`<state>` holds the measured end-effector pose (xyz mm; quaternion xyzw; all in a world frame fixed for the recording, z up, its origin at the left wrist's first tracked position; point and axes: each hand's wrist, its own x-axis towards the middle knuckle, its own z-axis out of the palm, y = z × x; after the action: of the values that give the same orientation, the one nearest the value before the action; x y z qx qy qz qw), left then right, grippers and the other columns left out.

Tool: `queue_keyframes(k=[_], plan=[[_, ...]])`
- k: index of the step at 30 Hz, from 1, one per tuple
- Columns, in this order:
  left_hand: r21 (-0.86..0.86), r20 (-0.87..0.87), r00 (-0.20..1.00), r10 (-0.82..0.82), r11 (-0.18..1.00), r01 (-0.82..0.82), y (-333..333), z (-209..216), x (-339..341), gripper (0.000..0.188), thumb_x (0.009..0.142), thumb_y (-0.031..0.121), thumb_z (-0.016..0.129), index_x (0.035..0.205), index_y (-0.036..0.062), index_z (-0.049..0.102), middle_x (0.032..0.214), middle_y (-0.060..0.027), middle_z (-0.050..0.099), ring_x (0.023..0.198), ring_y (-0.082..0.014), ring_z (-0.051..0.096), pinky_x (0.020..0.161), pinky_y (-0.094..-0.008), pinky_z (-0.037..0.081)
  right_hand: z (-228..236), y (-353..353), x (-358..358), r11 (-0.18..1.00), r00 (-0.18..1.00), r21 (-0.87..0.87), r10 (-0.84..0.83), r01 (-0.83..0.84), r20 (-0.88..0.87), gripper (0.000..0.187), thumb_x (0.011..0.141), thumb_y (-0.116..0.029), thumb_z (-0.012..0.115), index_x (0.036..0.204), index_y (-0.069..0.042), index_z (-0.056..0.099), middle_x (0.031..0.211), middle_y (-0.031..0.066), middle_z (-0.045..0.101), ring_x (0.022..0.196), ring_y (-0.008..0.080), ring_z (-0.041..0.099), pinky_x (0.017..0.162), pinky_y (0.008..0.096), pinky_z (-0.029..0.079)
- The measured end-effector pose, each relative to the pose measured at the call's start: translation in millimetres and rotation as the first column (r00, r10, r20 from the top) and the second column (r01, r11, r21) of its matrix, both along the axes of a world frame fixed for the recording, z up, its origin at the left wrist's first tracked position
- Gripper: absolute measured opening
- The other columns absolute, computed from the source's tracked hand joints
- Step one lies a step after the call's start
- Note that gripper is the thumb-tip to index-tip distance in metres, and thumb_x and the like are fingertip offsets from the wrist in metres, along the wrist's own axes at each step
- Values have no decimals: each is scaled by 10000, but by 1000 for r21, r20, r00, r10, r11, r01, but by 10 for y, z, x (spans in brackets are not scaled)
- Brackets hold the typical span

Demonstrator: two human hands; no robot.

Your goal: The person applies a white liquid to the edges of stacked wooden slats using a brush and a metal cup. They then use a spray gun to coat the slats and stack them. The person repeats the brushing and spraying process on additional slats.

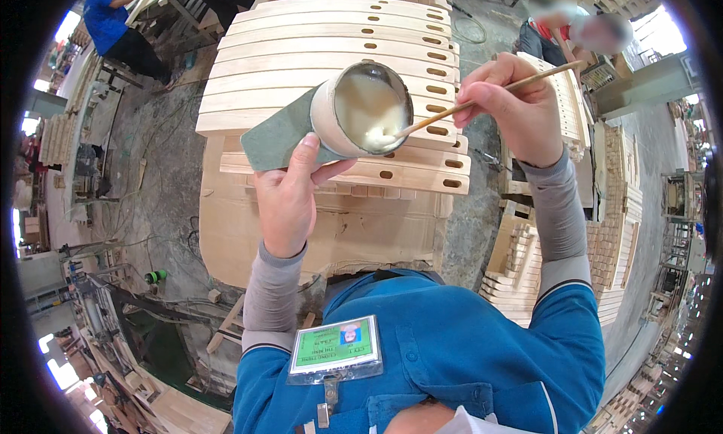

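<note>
Stick (434,120) over the cup's (327,118) right rim
Left hand (290,197) grips the grey-green board (277,133) beside the cup; right hand (521,112) pinches the stick (bare cardboard (339,237) lies nearer).

Before me spread a brown cardboard sheet (361,234), bare along the edge nearest my body. Directly on it lay pale wooden slats (301,39), stacked, side by side, with oval slots (437,56) toward their right ends.

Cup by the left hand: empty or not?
Not empty: cloudy, cream-coloured liquid shows inside the cup, and the stick in the right hand reaches into it. The liquid's depth I cannot tell.
</note>
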<state>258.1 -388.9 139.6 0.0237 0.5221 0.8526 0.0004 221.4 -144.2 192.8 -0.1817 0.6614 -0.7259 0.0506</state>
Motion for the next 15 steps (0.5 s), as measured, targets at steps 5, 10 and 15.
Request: queue_keyframes(k=[5, 10, 15], plan=[[59, 98, 994, -54, 997, 49, 90, -108, -26, 262, 879, 67, 432, 1106, -63, 453, 1038, -143, 548, 890, -228, 589, 729, -377, 555, -408, 98, -54, 925, 954, -368, 22, 94, 299, 84, 826, -51, 555, 882, 12, 560, 908, 139, 593, 764, 149, 588, 715, 271, 503], [104, 186, 974, -129, 988, 111, 210, -235, -181, 268, 879, 81, 418, 1099, -66, 456, 1016, -142, 558, 870, -236, 597, 752, -391, 542, -642, 169, -253, 887, 896, -417, 8, 199, 443, 111, 840, -96, 556, 896, 0, 559, 864, 107, 600, 770, 150, 596, 709, 263, 513], [117, 225, 970, -90, 991, 65, 197, -243, -389, 261, 871, 84, 425, 1089, -54, 468, 1011, -134, 569, 869, -244, 603, 739, -385, 538, -583, 261, -615, 900, 908, -361, -80, 243, 412, 137, 864, -163, 533, 845, -30, 558, 803, 54, 592, 702, 105, 581, 669, 216, 505]])
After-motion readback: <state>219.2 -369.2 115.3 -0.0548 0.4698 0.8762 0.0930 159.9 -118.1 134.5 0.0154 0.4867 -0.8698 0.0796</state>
